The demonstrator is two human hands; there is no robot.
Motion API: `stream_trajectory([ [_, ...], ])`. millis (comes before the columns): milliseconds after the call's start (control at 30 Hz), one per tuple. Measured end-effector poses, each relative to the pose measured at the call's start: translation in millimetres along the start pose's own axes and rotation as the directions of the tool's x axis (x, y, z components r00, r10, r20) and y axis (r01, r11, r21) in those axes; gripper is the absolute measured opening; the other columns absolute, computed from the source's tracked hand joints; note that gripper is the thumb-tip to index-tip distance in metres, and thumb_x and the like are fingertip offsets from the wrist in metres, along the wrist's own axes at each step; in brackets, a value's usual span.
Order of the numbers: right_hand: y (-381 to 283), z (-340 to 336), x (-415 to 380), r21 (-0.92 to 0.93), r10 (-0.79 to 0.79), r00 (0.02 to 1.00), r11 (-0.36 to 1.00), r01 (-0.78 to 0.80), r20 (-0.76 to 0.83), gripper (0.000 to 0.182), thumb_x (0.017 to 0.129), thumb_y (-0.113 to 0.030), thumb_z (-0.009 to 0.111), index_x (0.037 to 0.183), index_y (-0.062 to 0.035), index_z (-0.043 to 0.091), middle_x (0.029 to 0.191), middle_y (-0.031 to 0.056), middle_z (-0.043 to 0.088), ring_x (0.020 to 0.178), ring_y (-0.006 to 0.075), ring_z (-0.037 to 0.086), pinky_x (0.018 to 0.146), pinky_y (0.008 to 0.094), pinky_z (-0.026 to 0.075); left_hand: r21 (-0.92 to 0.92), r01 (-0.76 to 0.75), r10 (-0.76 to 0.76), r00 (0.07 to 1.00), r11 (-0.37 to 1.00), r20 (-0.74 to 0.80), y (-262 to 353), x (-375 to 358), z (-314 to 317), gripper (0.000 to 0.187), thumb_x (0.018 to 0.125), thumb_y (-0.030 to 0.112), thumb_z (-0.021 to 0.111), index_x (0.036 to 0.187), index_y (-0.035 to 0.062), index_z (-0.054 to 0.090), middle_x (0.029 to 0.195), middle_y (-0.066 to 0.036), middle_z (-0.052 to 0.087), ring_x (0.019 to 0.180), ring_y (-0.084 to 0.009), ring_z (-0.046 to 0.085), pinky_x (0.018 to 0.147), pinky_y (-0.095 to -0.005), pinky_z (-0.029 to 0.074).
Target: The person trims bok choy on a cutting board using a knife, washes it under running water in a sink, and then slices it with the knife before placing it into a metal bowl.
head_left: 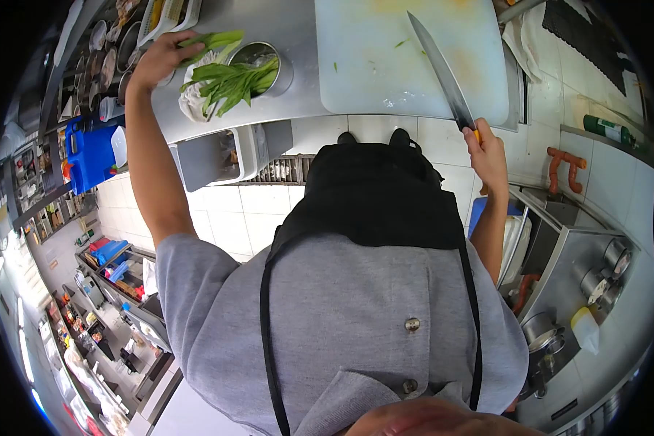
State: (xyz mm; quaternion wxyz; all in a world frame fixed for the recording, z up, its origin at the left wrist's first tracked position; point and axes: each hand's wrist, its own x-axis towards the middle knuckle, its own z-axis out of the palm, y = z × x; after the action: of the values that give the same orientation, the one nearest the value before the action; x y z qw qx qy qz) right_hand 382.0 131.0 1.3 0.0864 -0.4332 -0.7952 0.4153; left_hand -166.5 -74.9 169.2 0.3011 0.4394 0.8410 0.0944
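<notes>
My right hand (488,154) is closed around the yellow handle of a large kitchen knife (443,73). Its long blade points forward over a white cutting board (363,80), which carries a few green scraps. At the far left of the steel counter, my left hand (160,59) is closed on the end of some leafy greens (221,41). More greens (240,81) lie across a round metal container (285,76) and a crumpled white cloth (192,98). The fingertips of my left hand are partly hidden by the leaves.
Below the counter edge is an open drawer-like bin (251,156). A blue jug (87,156) stands at the left near shelves of dishes. To the right are a steel shelf with pots (541,330), orange pipes (565,166) and a green bottle (604,129).
</notes>
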Motion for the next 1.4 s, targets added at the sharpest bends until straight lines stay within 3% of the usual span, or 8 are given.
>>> stream_trajectory([
  [400,10.1,3.7,-7.8,0.012,0.015,1.000,1.000,-0.015,-0.004,0.024,0.099,-0.021,0.059,0.088,-0.0042,0.047,0.055,0.0062,0.049,0.046,0.0119,0.044,0.045,0.0322,0.037,0.380,-0.317,0.364,0.930,0.869,-0.056,-44.0,-23.0,63.6,0.031,0.081,0.012,0.069,0.112,0.0073,0.074,0.129,-0.020,0.062,0.116,-0.0377,0.060,0.099,-0.0410,0.047],
  [500,6.0,0.8,-4.3,0.015,0.056,0.998,0.998,-0.057,0.037,0.024,0.097,-0.022,0.062,0.096,-0.0025,0.050,0.059,0.0194,0.051,0.050,0.0312,0.045,0.051,0.0397,0.039,0.171,-0.171,0.201,0.964,0.970,-0.174,-35.4,4.6,59.0,0.032,0.083,0.018,0.069,0.112,0.0063,0.072,0.122,-0.022,0.066,0.107,-0.0376,0.065,0.094,-0.0399,0.050],
  [600,4.4,1.7,1.0,0.016,-0.040,0.999,0.999,0.039,0.023,0.024,0.099,-0.022,0.060,0.089,-0.0041,0.047,0.055,0.0061,0.047,0.046,0.0131,0.041,0.045,0.0326,0.034,0.136,-0.120,0.157,0.939,0.983,-0.307,-18.2,34.2,72.6,0.032,0.083,0.020,0.072,0.111,0.0058,0.070,0.111,-0.021,0.070,0.096,-0.0347,0.069,0.088,-0.0393,0.052],
  [700,-2.0,-3.1,-0.6,-0.023,-0.045,0.998,0.999,0.046,0.037,0.024,0.099,-0.022,0.060,0.090,-0.0038,0.048,0.054,0.0060,0.047,0.046,0.0129,0.041,0.045,0.0325,0.034,0.224,-0.167,0.159,0.986,0.960,0.051,-13.1,51.3,69.9,0.034,0.087,0.021,0.072,0.113,0.0002,0.065,0.106,-0.015,0.071,0.096,-0.0254,0.069,0.086,-0.0353,0.052],
  [967,5.6,-0.6,-13.7,0.057,0.023,1.000,0.998,-0.023,0.015,0.023,0.098,-0.021,0.062,0.092,-0.0029,0.049,0.056,0.0117,0.048,0.049,0.0224,0.043,0.048,0.0360,0.036,-0.110,-0.322,0.259,0.887,0.940,-0.381,37.0,21.3,-13.1,0.027,0.090,0.016,0.071,0.113,0.0031,0.068,0.098,-0.006,0.070,0.088,-0.0113,0.063,0.078,-0.0281,0.050],
  [1167,0.9,-8.9,-17.2,0.067,0.067,0.998,0.996,-0.066,-0.014,0.024,0.097,-0.021,0.063,0.093,-0.0019,0.049,0.060,0.0193,0.050,0.052,0.0328,0.045,0.052,0.0396,0.039,-0.386,-0.511,0.222,0.778,0.768,-0.588,161.1,8.5,-13.8,0.021,0.081,0.005,0.065,0.102,0.0055,0.067,0.092,-0.010,0.065,0.092,-0.0300,0.060,0.086,-0.0423,0.046],
  [1233,3.3,-12.8,-18.6,0.076,0.075,0.996,0.995,-0.071,-0.050,0.024,0.097,-0.021,0.063,0.093,-0.0024,0.049,0.061,0.0206,0.052,0.053,0.0360,0.047,0.052,0.0405,0.040,0.277,-0.546,0.576,0.509,0.791,-0.640,193.4,5.3,30.3,0.027,0.084,0.006,0.067,0.111,0.0053,0.067,0.095,-0.012,0.066,0.085,-0.0250,0.062,0.075,-0.0382,0.049],
  [1400,-4.4,-16.5,-31.1,0.051,0.101,0.991,0.994,-0.096,-0.091,0.024,0.097,-0.022,0.063,0.094,-0.0031,0.048,0.061,0.0211,0.052,0.056,0.0408,0.051,0.053,0.0422,0.040,0.462,-0.666,0.783,0.318,0.586,-0.534,153.4,70.3,246.5,0.035,0.073,0.000,0.071,0.107,0.0100,0.071,0.103,-0.008,0.068,0.095,-0.0289,0.065,0.080,-0.0381,0.053],
])
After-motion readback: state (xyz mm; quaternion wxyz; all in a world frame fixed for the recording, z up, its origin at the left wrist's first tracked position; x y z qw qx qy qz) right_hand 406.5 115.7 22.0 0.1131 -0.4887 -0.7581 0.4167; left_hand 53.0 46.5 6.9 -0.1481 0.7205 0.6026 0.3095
